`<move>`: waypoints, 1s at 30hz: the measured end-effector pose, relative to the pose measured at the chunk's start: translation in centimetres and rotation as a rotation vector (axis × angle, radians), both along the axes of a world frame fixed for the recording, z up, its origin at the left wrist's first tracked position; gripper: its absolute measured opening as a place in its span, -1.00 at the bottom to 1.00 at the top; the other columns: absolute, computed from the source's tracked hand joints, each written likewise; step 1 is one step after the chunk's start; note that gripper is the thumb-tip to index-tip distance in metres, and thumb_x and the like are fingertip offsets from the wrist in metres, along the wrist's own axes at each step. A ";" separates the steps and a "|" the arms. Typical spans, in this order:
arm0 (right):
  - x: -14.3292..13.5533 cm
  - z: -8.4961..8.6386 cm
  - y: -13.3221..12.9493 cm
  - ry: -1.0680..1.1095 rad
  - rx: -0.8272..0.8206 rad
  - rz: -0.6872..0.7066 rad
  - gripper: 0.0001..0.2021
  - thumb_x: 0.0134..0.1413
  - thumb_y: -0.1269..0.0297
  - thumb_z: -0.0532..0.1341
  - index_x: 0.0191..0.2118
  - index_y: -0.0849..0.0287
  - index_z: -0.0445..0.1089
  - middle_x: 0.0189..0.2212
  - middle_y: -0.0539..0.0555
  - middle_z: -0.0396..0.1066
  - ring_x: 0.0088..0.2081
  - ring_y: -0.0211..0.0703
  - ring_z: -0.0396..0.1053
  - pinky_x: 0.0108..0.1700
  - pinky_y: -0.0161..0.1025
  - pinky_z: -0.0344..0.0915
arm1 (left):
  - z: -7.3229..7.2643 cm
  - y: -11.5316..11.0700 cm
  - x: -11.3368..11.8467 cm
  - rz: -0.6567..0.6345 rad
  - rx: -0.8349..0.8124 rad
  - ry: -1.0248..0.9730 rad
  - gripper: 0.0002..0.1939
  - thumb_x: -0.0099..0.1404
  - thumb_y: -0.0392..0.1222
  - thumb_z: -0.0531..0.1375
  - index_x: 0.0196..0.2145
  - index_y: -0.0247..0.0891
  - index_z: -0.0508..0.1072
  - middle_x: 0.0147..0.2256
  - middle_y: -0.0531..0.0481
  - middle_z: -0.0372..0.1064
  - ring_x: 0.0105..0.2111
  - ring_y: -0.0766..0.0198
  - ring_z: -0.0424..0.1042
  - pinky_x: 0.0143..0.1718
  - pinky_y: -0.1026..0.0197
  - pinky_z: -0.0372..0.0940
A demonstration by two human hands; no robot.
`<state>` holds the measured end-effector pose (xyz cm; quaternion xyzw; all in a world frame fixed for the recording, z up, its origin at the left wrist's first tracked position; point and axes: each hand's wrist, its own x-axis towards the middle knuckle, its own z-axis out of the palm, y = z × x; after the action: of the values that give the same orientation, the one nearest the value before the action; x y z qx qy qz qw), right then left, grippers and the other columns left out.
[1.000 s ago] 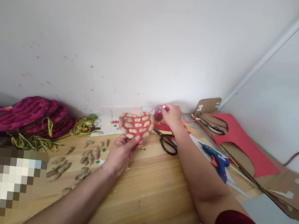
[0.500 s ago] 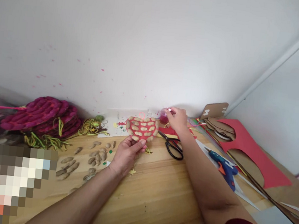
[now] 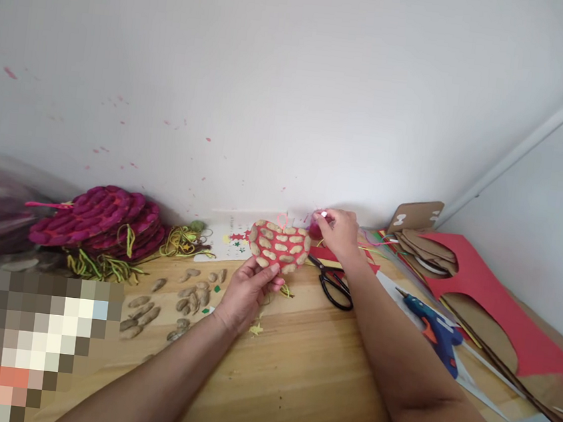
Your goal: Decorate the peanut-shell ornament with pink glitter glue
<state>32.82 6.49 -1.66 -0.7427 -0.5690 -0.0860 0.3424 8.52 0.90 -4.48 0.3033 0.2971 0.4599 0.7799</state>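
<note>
My left hand (image 3: 248,290) holds up a red heart-shaped cutout (image 3: 279,245) covered with peanut shells and topped by a small pink loop. It grips the heart by its lower point, above the wooden table (image 3: 296,360). My right hand (image 3: 339,232) reaches to the back of the table by the wall, its fingers closed on a small pink object (image 3: 316,225) that is mostly hidden. Black scissors (image 3: 333,283) lie just below that hand.
Loose peanut shells (image 3: 187,295) lie left of centre. Magenta woven pieces (image 3: 99,219) and yellow-green cords (image 3: 182,239) sit at the back left. A blue glue gun (image 3: 433,325), red paper (image 3: 493,300) and cardboard cutouts (image 3: 414,216) fill the right. A pixelated patch covers the lower left.
The view has shifted, so everything sits a little further right and lower. Both hands keep their hold, the right one still at the pink object by the wall.
</note>
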 end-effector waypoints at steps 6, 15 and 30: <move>-0.4 0.0 -0.1 0.037 0.064 0.028 -0.72 0.20 0.08 0.23 -0.29 0.13 0.61 -0.31 0.17 0.61 -0.10 0.13 0.39 0.02 -0.05 0.24 | -0.3 0.2 0.1 0.000 -0.019 0.011 -0.58 -0.15 -0.21 0.60 -0.35 -0.33 0.55 -0.38 0.04 0.52 -0.50 0.45 0.43 -0.44 0.38 0.33; 0.2 0.5 -0.1 0.146 0.185 0.032 -0.67 0.20 0.05 0.19 -0.32 0.17 0.60 -0.35 0.14 0.61 -0.23 -0.02 0.44 -0.05 -0.14 0.29 | -0.8 0.9 0.0 0.090 -0.053 0.056 -0.56 -0.18 -0.20 0.59 -0.34 -0.36 0.58 -0.40 0.01 0.54 -0.49 0.39 0.51 -0.49 0.41 0.37; 1.4 1.5 -0.7 0.316 0.199 0.046 -0.62 0.17 -0.03 0.18 -0.40 0.19 0.51 -0.52 0.02 0.47 -0.45 -0.19 0.33 -0.34 -0.24 0.15 | -0.9 0.8 0.1 0.080 -0.097 0.065 -0.71 0.01 -0.26 0.52 -0.36 -0.36 0.53 -0.41 -0.10 0.60 -0.40 0.25 0.62 -0.38 0.36 0.50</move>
<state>34.25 5.77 -0.18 -0.6961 -0.5138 -0.0162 0.5012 8.67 1.71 -5.33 0.2676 0.3560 0.4654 0.7649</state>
